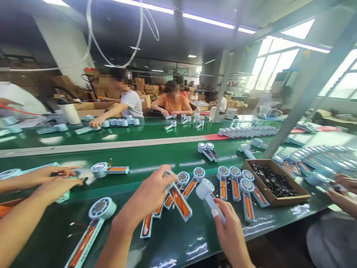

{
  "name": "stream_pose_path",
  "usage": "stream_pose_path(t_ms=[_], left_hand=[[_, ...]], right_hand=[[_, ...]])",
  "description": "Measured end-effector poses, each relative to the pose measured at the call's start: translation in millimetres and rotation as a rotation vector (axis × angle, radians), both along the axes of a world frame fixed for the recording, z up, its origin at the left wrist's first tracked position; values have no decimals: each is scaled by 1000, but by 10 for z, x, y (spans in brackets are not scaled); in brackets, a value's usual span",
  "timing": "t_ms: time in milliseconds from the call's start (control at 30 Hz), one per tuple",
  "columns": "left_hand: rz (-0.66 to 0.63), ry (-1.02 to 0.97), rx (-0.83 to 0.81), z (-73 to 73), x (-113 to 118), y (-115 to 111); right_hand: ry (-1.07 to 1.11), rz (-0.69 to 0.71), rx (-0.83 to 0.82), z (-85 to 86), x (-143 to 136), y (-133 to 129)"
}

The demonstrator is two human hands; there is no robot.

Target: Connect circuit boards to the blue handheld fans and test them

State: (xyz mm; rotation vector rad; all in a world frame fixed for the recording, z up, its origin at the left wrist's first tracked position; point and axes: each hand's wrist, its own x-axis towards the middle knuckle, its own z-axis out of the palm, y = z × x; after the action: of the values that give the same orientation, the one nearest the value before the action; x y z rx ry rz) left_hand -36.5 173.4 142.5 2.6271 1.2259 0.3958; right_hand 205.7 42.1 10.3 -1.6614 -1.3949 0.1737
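Note:
My left hand (152,193) is closed around the head end of a light-blue handheld fan (181,204). This fan's handle is uncovered and points down toward me, with an orange strip and thin wires inside. My fingers hide most of its round head. In my right hand (230,227) is another light-blue handheld fan (205,189), gripped by the handle, its round head tilted up and to the left. Several more fans with uncovered handles (189,188) lie beneath and behind my left hand. Past my right hand lies a row of similar fans (235,184).
An open cardboard box (279,201) of small black parts stands on the right. One fan (102,208) lies at the front left. A co-worker's hands (55,182) work at far left, another's (340,188) at far right. Behind runs the green conveyor (156,152), with people seated beyond.

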Motion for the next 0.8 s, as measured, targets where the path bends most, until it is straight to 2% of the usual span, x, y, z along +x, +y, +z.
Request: stream_pose_path(t_ms=[67, 167, 233, 300, 333, 400, 500, 567, 667, 800], left_hand=[[-144, 36, -82, -233, 175, -256], [-187, 83, -166, -617, 374, -403], [-172, 68, -151, -840, 453, -395], [-148, 10, -73, -1029, 489, -373], [-133, -30, -16, -1112, 494, -373], [-78, -133, 109, -1252, 484, -406], [53, -312, 232, -1383, 403, -520], [148, -398, 250, -1418, 295, -597], [223, -490, 293, -1424, 90, -669], [317, -601, 301, -1373, -99, -727]], right_hand=[[-116, -54, 9, -207, -125, -112], [-212, -4, -24, -302, -239, -199], [-239, 95, -96, -195, -152, -233], [-281, 99, -213, 29, 148, -217], [-328, -2, -292, 165, 379, -180], [-360, -207, -330, 431, 951, -50], [-413, -494, -427, 688, 1815, 194], [-449, -533, -544, 734, 2215, 314], [-508, -497, -704, 682, 2497, 394], [-586, -474, -784, 581, 2592, 410]])
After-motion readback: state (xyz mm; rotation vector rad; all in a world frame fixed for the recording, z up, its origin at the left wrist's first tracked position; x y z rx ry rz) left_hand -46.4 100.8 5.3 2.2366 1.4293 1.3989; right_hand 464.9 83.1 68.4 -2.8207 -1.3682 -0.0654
